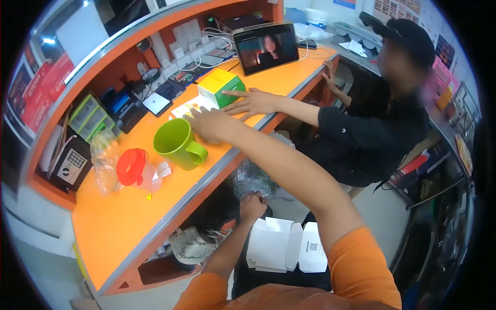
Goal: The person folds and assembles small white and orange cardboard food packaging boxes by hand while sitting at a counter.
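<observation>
An orange counter (129, 217) with a raised orange back shelf runs across a small shop corner. The right hand (209, 125) lies flat on the counter, palm down with its fingers together, reaching toward a printed card (185, 109) — it sits just behind the green mug (178, 143), touching or almost touching the mug's rim. Just past that hand, farther from the mug, a co-worker's hand (253, 102) is spread on the counter, its fingertips against a green and yellow box (221, 87). Behind the box, well away from the mug, a tablet (266, 47) stands propped with its screen lit. To the left of the mug lies a clear container with a red lid (133, 168), and beyond it a crumpled clear bag (105, 160). The left hand (253, 205) is down below the counter edge, in front of the mug — it looks closed on dark crinkled plastic (251, 179), though the grip itself is hard to make out. Nearer the body, white folded cartons (281, 245) rest on the lap.
</observation>
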Available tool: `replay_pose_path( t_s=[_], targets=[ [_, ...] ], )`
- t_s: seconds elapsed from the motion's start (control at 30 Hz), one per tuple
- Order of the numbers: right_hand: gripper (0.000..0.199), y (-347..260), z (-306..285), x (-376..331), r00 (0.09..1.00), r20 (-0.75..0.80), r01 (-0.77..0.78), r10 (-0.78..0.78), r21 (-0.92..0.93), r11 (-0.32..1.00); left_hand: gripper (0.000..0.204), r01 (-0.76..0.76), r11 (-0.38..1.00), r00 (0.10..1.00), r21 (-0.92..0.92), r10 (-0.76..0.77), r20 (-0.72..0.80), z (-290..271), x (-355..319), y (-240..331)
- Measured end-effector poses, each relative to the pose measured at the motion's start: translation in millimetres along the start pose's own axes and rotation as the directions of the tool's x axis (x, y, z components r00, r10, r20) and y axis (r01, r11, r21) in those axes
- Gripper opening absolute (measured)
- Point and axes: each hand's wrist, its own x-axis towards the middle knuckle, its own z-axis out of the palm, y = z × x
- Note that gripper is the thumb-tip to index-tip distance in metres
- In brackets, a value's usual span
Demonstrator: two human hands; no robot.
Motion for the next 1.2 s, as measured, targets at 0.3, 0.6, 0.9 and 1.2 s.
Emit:
replay_pose_path(
  t_s=[0.3, 0.6, 0.9, 1.2],
  targets=[
    [0.043, -9, -42, -146, 0.897, -0.438, 0.179, -0.052, 0.252, 0.951, 0.022, 0.019, 0.999, 0.999, -0.036, -0.018, 0.027, -1, -5, 8],
    [0.054, -54, 46, -398, 0.810, 0.314, -0.569, 0.496, 0.215, 0.794, 0.017, -0.106, 0.991, 0.993, -0.081, 0.100, -0.067, 1, -14, 8],
    [0.050, -124, 79, -474, 0.721, 0.274, -0.691, 0.637, 0.207, 0.693, 0.017, -0.024, 0.995, 1.000, -0.097, 0.022, -0.021, 0, -13, 11],
    [0.052, -142, 61, -479, 0.581, 0.226, -0.803, 0.782, 0.316, 0.505, 0.013, -0.039, 0.646, 0.981, -0.762, -0.120, -0.152, -1, -50, -30]
  ],
)
